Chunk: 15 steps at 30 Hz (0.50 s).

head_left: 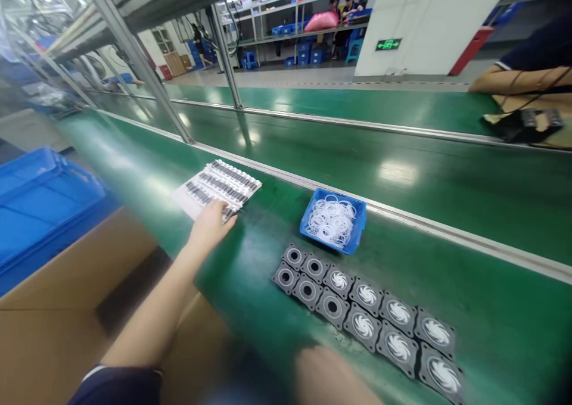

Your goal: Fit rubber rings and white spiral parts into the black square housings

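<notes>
My left hand (pixel 211 225) reaches to the near corner of a white sheet or tray (pixel 187 201) bearing rows of small dark and white parts (pixel 223 184). Its fingers are bent together over the parts there; whatever lies between them is hidden. At the bottom edge, my right hand (pixel 328 375) is a smear of motion, near two rows of dark square plates. Some plates carry a white swirl-bladed disc (pixel 397 346); others show a ring around a dark centre (pixel 332 307). Behind the plates sits a small blue bin (pixel 360 229) full of thin white rings (pixel 331 219).
A metal rail (pixel 304 180) runs along the green work surface (pixel 254 262), with upright posts (pixel 227 59) beyond. Blue crates (pixel 49 202) and an open cardboard box (pixel 58 339) stand at left. Another person's arm (pixel 513 82) rests at the far right.
</notes>
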Motion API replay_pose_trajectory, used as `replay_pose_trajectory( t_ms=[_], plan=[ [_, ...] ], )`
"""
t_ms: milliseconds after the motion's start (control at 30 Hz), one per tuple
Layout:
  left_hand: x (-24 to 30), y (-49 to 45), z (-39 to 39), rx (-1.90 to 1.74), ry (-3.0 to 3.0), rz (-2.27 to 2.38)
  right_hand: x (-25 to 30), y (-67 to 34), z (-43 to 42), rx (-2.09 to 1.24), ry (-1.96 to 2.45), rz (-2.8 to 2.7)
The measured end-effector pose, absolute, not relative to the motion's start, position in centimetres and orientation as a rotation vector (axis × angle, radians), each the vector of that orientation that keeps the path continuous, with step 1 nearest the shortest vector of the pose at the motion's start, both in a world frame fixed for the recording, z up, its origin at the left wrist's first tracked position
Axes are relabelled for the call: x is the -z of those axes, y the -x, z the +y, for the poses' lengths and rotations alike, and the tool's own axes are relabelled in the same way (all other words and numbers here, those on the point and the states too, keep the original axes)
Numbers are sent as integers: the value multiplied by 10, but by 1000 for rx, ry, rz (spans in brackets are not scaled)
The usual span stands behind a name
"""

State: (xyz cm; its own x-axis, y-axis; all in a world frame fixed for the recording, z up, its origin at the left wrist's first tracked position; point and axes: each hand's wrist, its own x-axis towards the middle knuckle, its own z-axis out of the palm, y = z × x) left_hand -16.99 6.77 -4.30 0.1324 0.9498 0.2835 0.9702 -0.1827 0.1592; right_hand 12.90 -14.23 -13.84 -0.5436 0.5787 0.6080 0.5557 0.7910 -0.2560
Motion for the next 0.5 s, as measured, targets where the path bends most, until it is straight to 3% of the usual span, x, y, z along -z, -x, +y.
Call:
replay_pose_trajectory(
  t_ms=[267,500],
  plan=[
    [67,159,85,137,2099,-2050,169,-110,-158,-310,881,-2478],
    [64,163,98,-27,2023,-2058,181,-109,-158,-505,995,-2329]
  ],
)
